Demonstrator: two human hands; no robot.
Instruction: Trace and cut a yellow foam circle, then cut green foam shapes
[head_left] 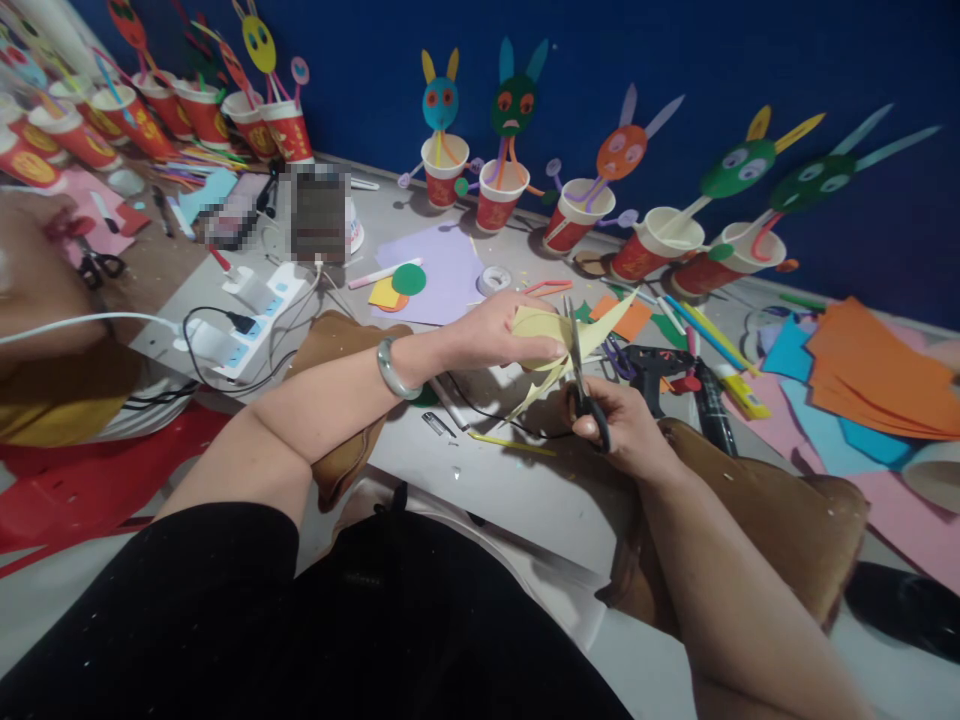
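Observation:
My left hand (491,332) pinches a sheet of pale yellow paper (541,325) above the middle of the table. Black-handled scissors (576,350) are in my right hand (622,425), fingers wrapped round the loops. Their blades point away from me and cross the paper, with a cut strip fanning out to the right and a thin one hanging below. Beneath my hands lie a yellow strip (514,443) and a small utility blade (439,427). Behind my left hand, a green paper disc (409,280) rests near a purple sheet (442,250).
Paper cups with cut-paper rabbit faces (501,195) line the blue wall. A power strip (262,325) with cables sits left. At right are a black glue gun (656,370), a marker (714,410) and orange paper (885,365). Another person's arm (49,270) is far left.

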